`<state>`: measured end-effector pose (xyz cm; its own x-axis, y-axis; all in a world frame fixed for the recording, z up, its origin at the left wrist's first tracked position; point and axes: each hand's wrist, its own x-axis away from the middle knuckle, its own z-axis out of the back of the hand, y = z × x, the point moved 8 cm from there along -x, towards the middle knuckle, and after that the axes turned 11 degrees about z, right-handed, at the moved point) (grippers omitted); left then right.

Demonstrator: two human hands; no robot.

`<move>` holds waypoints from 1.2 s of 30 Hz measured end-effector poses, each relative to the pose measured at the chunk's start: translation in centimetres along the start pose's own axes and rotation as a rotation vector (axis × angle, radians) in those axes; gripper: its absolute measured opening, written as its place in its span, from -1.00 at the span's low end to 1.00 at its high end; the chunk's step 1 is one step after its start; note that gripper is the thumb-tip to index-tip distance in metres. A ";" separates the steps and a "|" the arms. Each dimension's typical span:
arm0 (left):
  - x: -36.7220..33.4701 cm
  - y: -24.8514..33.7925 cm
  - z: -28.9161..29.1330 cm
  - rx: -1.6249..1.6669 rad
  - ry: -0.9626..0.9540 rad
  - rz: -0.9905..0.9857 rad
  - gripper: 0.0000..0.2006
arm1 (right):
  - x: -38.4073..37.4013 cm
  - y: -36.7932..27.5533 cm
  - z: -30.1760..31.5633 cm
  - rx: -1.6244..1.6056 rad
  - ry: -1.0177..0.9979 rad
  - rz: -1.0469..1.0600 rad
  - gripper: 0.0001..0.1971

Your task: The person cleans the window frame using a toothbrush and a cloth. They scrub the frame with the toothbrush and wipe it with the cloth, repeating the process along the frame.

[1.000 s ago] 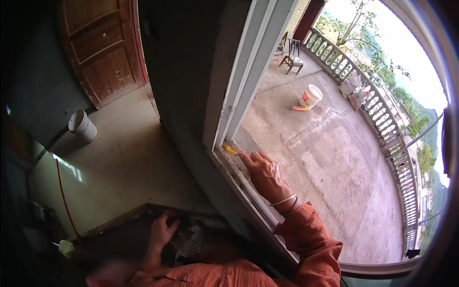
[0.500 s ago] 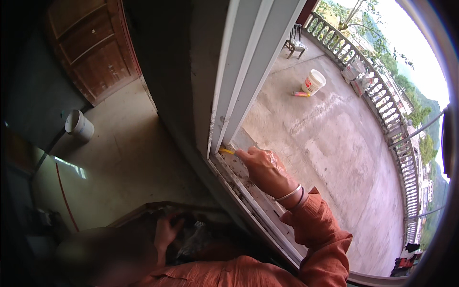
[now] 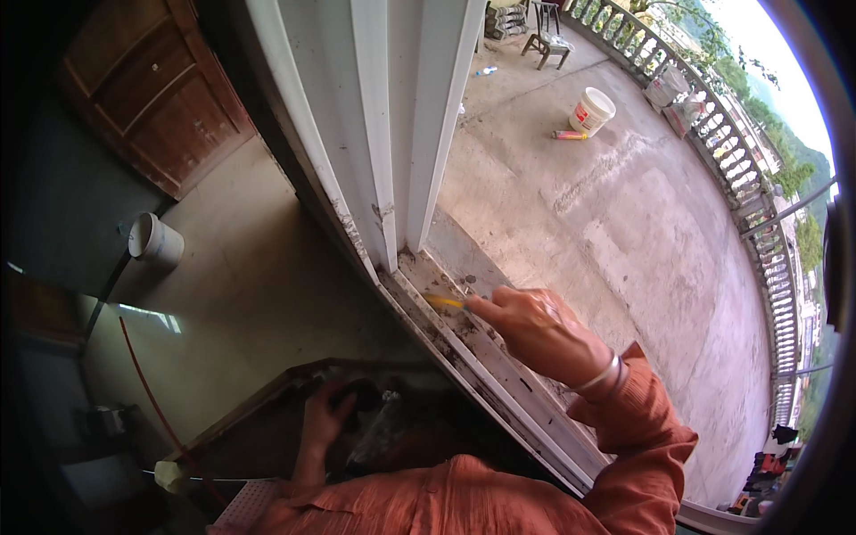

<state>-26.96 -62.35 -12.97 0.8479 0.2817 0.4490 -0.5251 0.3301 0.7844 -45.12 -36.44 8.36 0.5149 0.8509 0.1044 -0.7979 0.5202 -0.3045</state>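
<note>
My right hand (image 3: 544,330) is closed round a slim yellow tool (image 3: 448,302), whose blurred tip reaches over the dirty track of the window sill (image 3: 513,379). Its kind is not clear. Crumbs of dirt and debris lie in the track, close to the corner of the white window frame (image 3: 406,134). In the shade on the indoor side, my left hand (image 3: 323,417) has its fingers curled at a dark, rounded thing (image 3: 361,395) that I cannot make out. Crumpled clear plastic (image 3: 379,432) lies beside it.
Indoors stand a white bucket (image 3: 156,239) and a brown wooden door (image 3: 152,89). A red line or cord (image 3: 147,383) crosses the floor at lower left. Outside are a white tub (image 3: 592,111), an orange-yellow tube (image 3: 569,135), a chair (image 3: 547,40) and a balustrade (image 3: 713,134).
My right hand and the yellow tool have drawn back from the frame's corner, to the right along the track. The view has shifted, showing more of the sill. My left hand stays low in the shade.
</note>
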 end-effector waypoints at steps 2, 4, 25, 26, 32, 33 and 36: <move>0.2 0.1 0.0 -0.050 -0.015 0.021 -0.71 | 0.5 -0.1 0.5 0.024 0.081 0.035 -0.60; -0.1 0.7 -0.4 -0.036 -0.038 0.017 -0.70 | -0.3 -0.3 1.9 0.088 0.211 0.002 -0.59; -1.9 1.0 -0.4 -0.012 -0.073 -0.020 -0.69 | -1.7 0.8 0.6 -0.082 0.119 0.027 -0.65; -1.7 0.9 -0.3 -0.025 -0.063 -0.030 -0.68 | -1.2 1.1 0.4 -0.109 0.055 0.032 -0.66; -2.5 0.3 -1.7 -0.128 -0.118 -0.064 -0.63 | -3.1 1.1 0.3 0.054 0.295 0.022 -0.78; -2.4 0.3 -1.9 -0.125 -0.116 -0.047 -0.63 | -3.0 0.9 -0.1 0.058 0.256 0.042 -0.79; -2.2 0.3 -2.2 -0.095 -0.122 0.003 -0.63 | -2.2 0.8 0.4 0.032 0.131 0.090 -0.83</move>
<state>-29.09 -60.90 -14.69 0.8459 0.1732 0.5044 -0.5272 0.4146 0.7417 -46.98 -37.85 8.29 0.4758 0.8783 -0.0467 -0.8511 0.4464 -0.2764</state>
